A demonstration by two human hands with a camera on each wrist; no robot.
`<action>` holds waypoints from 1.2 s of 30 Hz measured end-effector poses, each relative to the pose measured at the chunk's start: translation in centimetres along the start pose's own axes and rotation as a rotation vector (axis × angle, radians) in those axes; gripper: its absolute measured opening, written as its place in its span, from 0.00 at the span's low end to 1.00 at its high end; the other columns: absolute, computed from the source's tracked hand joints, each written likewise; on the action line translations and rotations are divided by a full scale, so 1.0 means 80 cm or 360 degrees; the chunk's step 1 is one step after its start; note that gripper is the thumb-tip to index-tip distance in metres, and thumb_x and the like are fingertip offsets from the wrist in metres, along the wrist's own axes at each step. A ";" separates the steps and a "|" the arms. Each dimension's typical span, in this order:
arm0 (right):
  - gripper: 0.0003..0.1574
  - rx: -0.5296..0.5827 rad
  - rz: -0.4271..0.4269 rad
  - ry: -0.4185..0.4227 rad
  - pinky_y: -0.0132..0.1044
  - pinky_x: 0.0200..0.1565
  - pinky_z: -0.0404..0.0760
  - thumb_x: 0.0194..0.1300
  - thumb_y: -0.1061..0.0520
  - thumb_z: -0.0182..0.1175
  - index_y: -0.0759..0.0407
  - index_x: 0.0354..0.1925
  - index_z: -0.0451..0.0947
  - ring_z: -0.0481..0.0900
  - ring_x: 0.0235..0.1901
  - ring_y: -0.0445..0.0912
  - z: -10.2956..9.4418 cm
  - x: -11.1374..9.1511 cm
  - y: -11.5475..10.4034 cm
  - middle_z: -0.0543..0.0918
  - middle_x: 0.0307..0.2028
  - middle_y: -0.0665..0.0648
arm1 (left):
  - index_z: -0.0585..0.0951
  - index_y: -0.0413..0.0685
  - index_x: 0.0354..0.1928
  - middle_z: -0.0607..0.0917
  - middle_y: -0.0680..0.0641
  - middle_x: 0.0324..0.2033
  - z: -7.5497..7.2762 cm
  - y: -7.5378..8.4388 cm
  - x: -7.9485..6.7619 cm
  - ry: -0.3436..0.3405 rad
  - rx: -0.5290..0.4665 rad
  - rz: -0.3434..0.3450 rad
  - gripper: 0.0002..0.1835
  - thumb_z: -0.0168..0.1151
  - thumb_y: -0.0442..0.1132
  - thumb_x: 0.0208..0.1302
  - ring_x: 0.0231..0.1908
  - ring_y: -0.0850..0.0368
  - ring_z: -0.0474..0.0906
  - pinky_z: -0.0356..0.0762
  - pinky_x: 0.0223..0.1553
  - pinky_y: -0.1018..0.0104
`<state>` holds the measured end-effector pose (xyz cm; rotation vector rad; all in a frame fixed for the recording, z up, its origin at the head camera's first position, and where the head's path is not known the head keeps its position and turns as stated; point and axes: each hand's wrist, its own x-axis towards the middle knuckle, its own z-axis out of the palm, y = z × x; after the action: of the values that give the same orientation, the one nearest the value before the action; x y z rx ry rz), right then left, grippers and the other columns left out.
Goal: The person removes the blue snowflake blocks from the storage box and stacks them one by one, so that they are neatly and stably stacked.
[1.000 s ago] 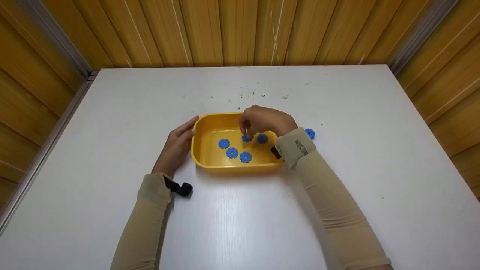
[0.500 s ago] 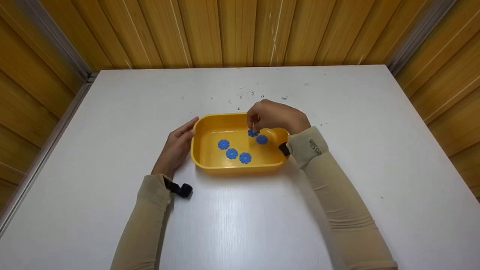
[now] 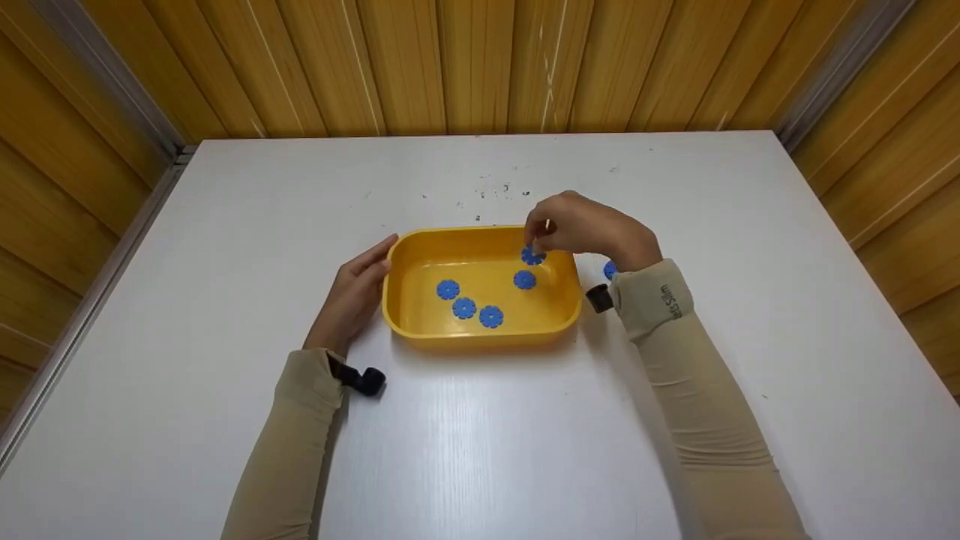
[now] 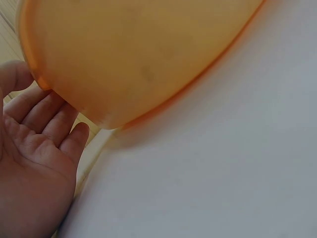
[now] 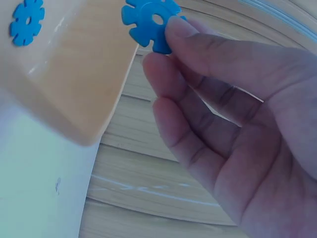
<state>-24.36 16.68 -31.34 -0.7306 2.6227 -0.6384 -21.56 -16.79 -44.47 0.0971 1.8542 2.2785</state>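
A yellow plastic basin (image 3: 480,339) stands on the table. My left hand (image 3: 352,289) holds its left end, thumb at the rim and fingers against the outer wall; the left wrist view shows those fingers (image 4: 52,116) partly hidden by the basin (image 4: 138,59). Thumb and fingertips of my right hand (image 3: 589,229) pinch a blue notched interlocking disc (image 3: 532,256) over the basin's back right rim. The right wrist view shows this disc (image 5: 146,22) with its centre hole. Lying flat inside are several similar discs, among them one at the right (image 3: 524,280) and one at the left (image 3: 448,289).
Another blue disc (image 3: 610,270) lies on the white table (image 3: 465,450) right of the basin, partly covered by the right sleeve. Dark marks dot the tabletop behind the basin. Wood-look panels (image 3: 480,67) wall in the back and sides.
My right hand has lifted the pinched disc from the basin's floor and carried it right and back to the rim. The left hand and the other discs stay in place.
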 end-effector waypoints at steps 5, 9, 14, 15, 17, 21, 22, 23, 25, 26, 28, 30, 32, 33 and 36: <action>0.08 0.0023 0.0004 0.0047 0.46 0.54 0.88 0.69 0.65 0.64 0.63 0.45 0.86 0.82 0.43 0.52 -0.001 -0.009 0.014 0.88 0.45 0.60 | 0.63 0.43 0.77 0.63 0.47 0.79 0.000 -0.001 0.000 -0.0022 -0.0024 0.0009 0.27 0.48 0.35 0.79 0.79 0.56 0.57 0.60 0.78 0.64; 0.08 0.0023 -0.0002 0.0094 0.47 0.54 0.88 0.69 0.64 0.64 0.64 0.46 0.86 0.83 0.43 0.52 -0.002 -0.018 0.026 0.88 0.45 0.61 | 0.63 0.44 0.77 0.63 0.47 0.78 -0.001 -0.001 -0.001 -0.0027 -0.0009 -0.0003 0.28 0.48 0.36 0.79 0.79 0.57 0.57 0.60 0.78 0.64; 0.09 0.0091 0.0025 0.0121 0.45 0.52 0.89 0.71 0.65 0.62 0.65 0.47 0.85 0.85 0.42 0.53 -0.003 -0.031 0.039 0.88 0.46 0.62 | 0.64 0.45 0.77 0.64 0.49 0.78 0.000 0.001 -0.001 -0.0022 0.0001 -0.0015 0.28 0.48 0.36 0.79 0.78 0.58 0.58 0.61 0.77 0.64; 0.10 0.0103 0.0037 0.0127 0.45 0.52 0.89 0.71 0.65 0.62 0.65 0.47 0.85 0.85 0.43 0.54 -0.004 -0.034 0.041 0.88 0.45 0.63 | 0.64 0.45 0.77 0.64 0.49 0.78 0.001 0.002 -0.002 -0.0022 0.0005 -0.0016 0.27 0.48 0.36 0.79 0.78 0.59 0.58 0.61 0.77 0.65; 0.10 0.0118 0.0059 0.0141 0.44 0.51 0.89 0.71 0.65 0.62 0.64 0.47 0.85 0.85 0.43 0.56 -0.004 -0.038 0.046 0.88 0.45 0.63 | 0.65 0.46 0.77 0.65 0.50 0.78 0.002 0.003 -0.003 -0.0010 0.0010 -0.0026 0.27 0.49 0.36 0.78 0.78 0.59 0.59 0.62 0.77 0.65; 0.10 0.0136 0.0088 0.0182 0.45 0.51 0.89 0.71 0.64 0.62 0.64 0.47 0.86 0.84 0.42 0.56 -0.005 -0.049 0.055 0.88 0.44 0.63 | 0.65 0.47 0.77 0.65 0.51 0.78 0.003 0.003 -0.003 -0.0008 0.0017 -0.0030 0.27 0.49 0.36 0.78 0.78 0.60 0.59 0.62 0.77 0.65; 0.10 0.0141 0.0094 0.0191 0.45 0.51 0.89 0.71 0.64 0.62 0.64 0.48 0.85 0.84 0.42 0.56 -0.005 -0.051 0.057 0.88 0.44 0.63 | 0.65 0.47 0.77 0.65 0.51 0.78 0.003 0.003 -0.002 -0.0011 0.0014 -0.0028 0.27 0.49 0.36 0.78 0.78 0.60 0.59 0.62 0.77 0.65; 0.10 0.0146 0.0103 0.0198 0.46 0.52 0.89 0.70 0.65 0.62 0.64 0.48 0.85 0.84 0.42 0.56 -0.005 -0.053 0.059 0.87 0.45 0.64 | 0.65 0.47 0.77 0.65 0.51 0.78 0.003 0.003 -0.002 -0.0014 0.0009 -0.0028 0.27 0.49 0.36 0.78 0.78 0.60 0.59 0.62 0.77 0.65; 0.11 0.0157 0.0119 0.0208 0.47 0.53 0.88 0.70 0.65 0.62 0.65 0.49 0.85 0.84 0.43 0.57 -0.005 -0.057 0.063 0.87 0.45 0.64 | 0.66 0.47 0.77 0.65 0.51 0.78 0.003 0.003 -0.001 -0.0020 0.0008 -0.0021 0.27 0.49 0.36 0.78 0.78 0.60 0.59 0.62 0.77 0.65; 0.11 0.0158 0.0125 0.0212 0.48 0.53 0.88 0.70 0.65 0.62 0.65 0.49 0.84 0.84 0.44 0.57 -0.005 -0.059 0.065 0.87 0.45 0.64 | 0.66 0.48 0.77 0.65 0.51 0.78 0.003 0.003 0.000 -0.0020 0.0006 -0.0020 0.27 0.49 0.36 0.78 0.78 0.60 0.59 0.62 0.77 0.65; 0.11 0.0165 0.0132 0.0222 0.47 0.53 0.89 0.70 0.65 0.62 0.65 0.49 0.84 0.85 0.44 0.58 -0.004 -0.062 0.069 0.87 0.45 0.64 | 0.66 0.48 0.76 0.65 0.52 0.78 0.003 0.003 0.000 -0.0017 0.0007 -0.0021 0.27 0.50 0.37 0.78 0.78 0.60 0.59 0.62 0.77 0.65; 0.11 0.0169 0.0133 0.0237 0.45 0.52 0.89 0.70 0.66 0.62 0.65 0.49 0.84 0.85 0.44 0.57 -0.003 -0.065 0.073 0.87 0.45 0.64 | 0.66 0.48 0.76 0.65 0.51 0.78 0.003 0.002 0.001 -0.0010 0.0005 -0.0021 0.27 0.50 0.37 0.78 0.78 0.60 0.59 0.62 0.77 0.65; 0.10 0.0175 0.0140 0.0250 0.42 0.51 0.89 0.70 0.66 0.62 0.65 0.49 0.84 0.84 0.43 0.56 -0.002 -0.067 0.078 0.87 0.44 0.64 | 0.65 0.46 0.77 0.65 0.50 0.78 0.003 0.001 0.001 -0.0011 -0.0002 -0.0016 0.27 0.50 0.36 0.78 0.78 0.58 0.59 0.62 0.77 0.65; 0.10 0.0177 0.0141 0.0256 0.41 0.50 0.88 0.70 0.66 0.62 0.65 0.48 0.84 0.84 0.43 0.55 -0.001 -0.068 0.080 0.88 0.44 0.64 | 0.65 0.46 0.77 0.65 0.49 0.78 0.003 0.000 0.001 -0.0008 -0.0007 -0.0015 0.28 0.50 0.36 0.78 0.78 0.58 0.59 0.62 0.77 0.65; 0.11 0.0176 0.0159 0.0253 0.39 0.49 0.87 0.71 0.65 0.61 0.65 0.49 0.84 0.83 0.42 0.54 0.001 -0.070 0.088 0.87 0.44 0.64 | 0.63 0.43 0.77 0.64 0.47 0.78 0.003 -0.001 0.001 -0.0001 -0.0023 -0.0007 0.28 0.50 0.35 0.78 0.78 0.56 0.59 0.62 0.77 0.64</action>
<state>-22.59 25.18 -33.80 -0.5321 2.7202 -0.8358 -21.59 -16.57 -44.48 0.0913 1.8357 2.2881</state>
